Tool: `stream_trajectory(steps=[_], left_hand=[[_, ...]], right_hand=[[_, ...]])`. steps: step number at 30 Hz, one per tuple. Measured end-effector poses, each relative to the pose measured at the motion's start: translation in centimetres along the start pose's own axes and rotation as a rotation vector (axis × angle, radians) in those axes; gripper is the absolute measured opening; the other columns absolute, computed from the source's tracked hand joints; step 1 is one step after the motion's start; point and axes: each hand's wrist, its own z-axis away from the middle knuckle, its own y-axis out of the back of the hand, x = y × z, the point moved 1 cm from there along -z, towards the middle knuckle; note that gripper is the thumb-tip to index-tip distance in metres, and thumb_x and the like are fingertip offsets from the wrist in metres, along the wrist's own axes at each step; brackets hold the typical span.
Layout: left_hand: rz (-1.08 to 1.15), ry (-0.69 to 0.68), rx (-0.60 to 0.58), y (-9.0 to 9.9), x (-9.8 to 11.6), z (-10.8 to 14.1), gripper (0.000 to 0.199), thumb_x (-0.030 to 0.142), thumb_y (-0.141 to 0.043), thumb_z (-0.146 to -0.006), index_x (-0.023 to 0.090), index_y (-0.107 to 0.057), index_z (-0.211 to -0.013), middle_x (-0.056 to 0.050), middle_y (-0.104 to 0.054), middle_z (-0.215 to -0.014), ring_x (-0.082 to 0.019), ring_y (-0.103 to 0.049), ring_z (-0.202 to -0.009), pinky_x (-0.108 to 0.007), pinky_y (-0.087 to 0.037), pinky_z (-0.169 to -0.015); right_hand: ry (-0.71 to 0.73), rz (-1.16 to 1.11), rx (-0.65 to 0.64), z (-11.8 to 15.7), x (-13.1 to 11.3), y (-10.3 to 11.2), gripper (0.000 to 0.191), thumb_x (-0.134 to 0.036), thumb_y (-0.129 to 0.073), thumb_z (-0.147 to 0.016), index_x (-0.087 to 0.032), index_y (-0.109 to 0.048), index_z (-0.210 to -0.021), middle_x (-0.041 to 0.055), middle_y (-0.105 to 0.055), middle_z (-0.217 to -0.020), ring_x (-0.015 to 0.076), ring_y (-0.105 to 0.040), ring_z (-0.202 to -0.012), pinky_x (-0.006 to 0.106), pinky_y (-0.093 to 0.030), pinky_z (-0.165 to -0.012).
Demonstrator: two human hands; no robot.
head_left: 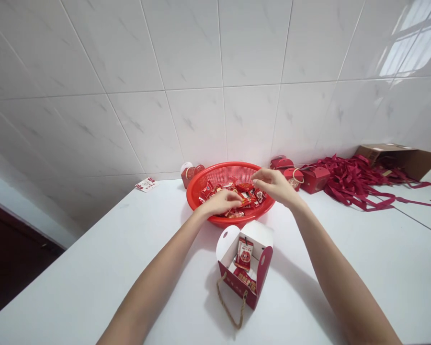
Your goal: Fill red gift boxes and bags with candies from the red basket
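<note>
A round red plastic basket (pixel 197 184) holds many small wrapped candies (pixel 233 214). Inside it, my left hand (pixel 221 201) has its fingers bent together at an orange-red candy wrapper (pixel 247 202); the fingertips are partly hidden. Over the basket's right rim, my right hand (pixel 276 187) hovers with thumb and fingers apart, and I see nothing between them. In front of the basket stands a dark red gift box (pixel 233 285) with white insides, its flaps raised. A rope handle (pixel 231 317) hangs from its near side. Within the box lie a red-and-white packet (pixel 244 254) and other wrapped pieces.
Closed red gift boxes (pixel 315 179) stand behind and right of the basket, another small box (pixel 188 175) at its left. Dark red ribbons (pixel 355 179) lie heaped beside an open cardboard carton (pixel 413 158). A printed card (pixel 146 184) lies near the tiled wall (pixel 197 120).
</note>
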Motion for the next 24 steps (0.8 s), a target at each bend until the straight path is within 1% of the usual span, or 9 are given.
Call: stream_trajectory(steps=[2, 3, 5, 9, 11, 13, 17, 20, 24], left_hand=[[-0.172, 0.023, -0.235, -0.6, 0.2, 0.1, 0.023, 0.027, -0.063, -0.078, 0.019, -0.079, -0.092, -0.003, -0.078, -0.095, -0.021, -0.069, -0.087, -0.025, -0.049, -0.078], [-0.241, 0.035, -0.319, -0.8, 0.2, 0.2, 0.024, 0.025, -0.062, -0.079, 0.020, -0.079, -0.095, -0.002, -0.078, -0.099, -0.020, -0.069, -0.089, -0.024, -0.049, -0.079], [-0.339, 0.065, -0.389, -1.2, 0.3, 0.1, 0.030, 0.022, -0.058, -0.081, 0.022, -0.078, -0.104, -0.001, -0.077, -0.110, -0.020, -0.068, -0.096, -0.023, -0.047, -0.082], [-0.450, 0.079, -0.383, -1.7, 0.2, -0.3, 0.042, 0.020, -0.056, -0.080, 0.022, -0.073, -0.118, -0.005, -0.074, -0.117, -0.022, -0.067, -0.100, -0.025, -0.047, -0.085], [-0.486, 0.045, -0.375, -1.7, 0.1, -0.4, 0.041, 0.020, -0.057, -0.077, 0.021, -0.074, -0.115, -0.006, -0.073, -0.120, -0.023, -0.066, -0.103, -0.026, -0.047, -0.086], [-0.490, 0.039, -0.388, -1.7, 0.1, -0.5, 0.036, 0.020, -0.057, -0.077, 0.021, -0.076, -0.108, -0.006, -0.073, -0.121, -0.023, -0.065, -0.105, -0.025, -0.047, -0.087], [-0.470, 0.168, -0.417, -1.6, 0.1, -0.3, 0.033, 0.019, -0.055, -0.077, 0.022, -0.078, -0.100, -0.002, -0.076, -0.108, -0.020, -0.067, -0.094, -0.024, -0.046, -0.077], [-0.462, 0.225, -0.400, -1.5, 0.7, -0.2, 0.031, 0.017, -0.057, -0.073, 0.021, -0.079, -0.095, -0.001, -0.077, -0.098, -0.019, -0.066, -0.087, -0.023, -0.045, -0.070], [-0.422, 0.231, -0.391, -1.3, 1.4, -0.1, 0.023, 0.018, -0.060, -0.066, 0.021, -0.079, -0.077, 0.000, -0.074, -0.075, -0.017, -0.061, -0.068, -0.023, -0.042, -0.059]], right_hand=[[-0.064, 0.054, 0.027, -0.6, 1.6, -0.9, 0.011, -0.020, -0.058, -0.079, -0.017, -0.068, -0.081, 0.0049, -0.074, -0.086, 0.0175, -0.066, -0.076, 0.029, -0.050, -0.072], [-0.091, 0.091, 0.028, -0.7, 2.1, -1.3, 0.011, -0.018, -0.057, -0.079, -0.017, -0.068, -0.081, 0.0048, -0.074, -0.086, 0.0172, -0.066, -0.075, 0.028, -0.050, -0.071], [-0.140, 0.188, -0.006, -0.9, 2.6, -1.9, 0.014, -0.015, -0.055, -0.081, -0.016, -0.069, -0.084, 0.0050, -0.074, -0.085, 0.0169, -0.066, -0.074, 0.026, -0.049, -0.069], [-0.216, 0.510, -0.244, -1.0, 2.3, -2.5, 0.027, -0.006, -0.048, -0.084, -0.014, -0.070, -0.096, 0.0081, -0.075, -0.094, 0.0179, -0.068, -0.084, 0.024, -0.047, -0.072], [-0.244, 0.618, -0.369, -1.0, 2.0, -2.9, 0.029, -0.002, -0.049, -0.081, -0.015, -0.073, -0.093, 0.0101, -0.076, -0.098, 0.0211, -0.069, -0.091, 0.025, -0.047, -0.074], [-0.275, 0.666, -0.455, -1.0, 1.9, -3.3, 0.027, -0.003, -0.054, -0.078, -0.015, -0.074, -0.091, 0.0133, -0.076, -0.102, 0.0265, -0.070, -0.096, 0.028, -0.048, -0.075], [-0.339, 0.757, -0.557, -1.1, 1.8, -4.1, 0.032, -0.010, -0.058, -0.080, -0.015, -0.073, -0.107, 0.0194, -0.071, -0.119, 0.0344, -0.067, -0.111, 0.035, -0.050, -0.080], [-0.371, 0.788, -0.610, -1.5, 1.9, -4.3, 0.038, -0.012, -0.060, -0.079, -0.015, -0.071, -0.115, 0.0196, -0.069, -0.122, 0.0341, -0.067, -0.112, 0.036, -0.051, -0.082], [-0.384, 0.790, -0.667, -2.2, 2.2, -4.6, 0.043, -0.015, -0.067, -0.074, -0.016, -0.070, -0.117, 0.0192, -0.070, -0.120, 0.0338, -0.069, -0.107, 0.036, -0.053, -0.080]])
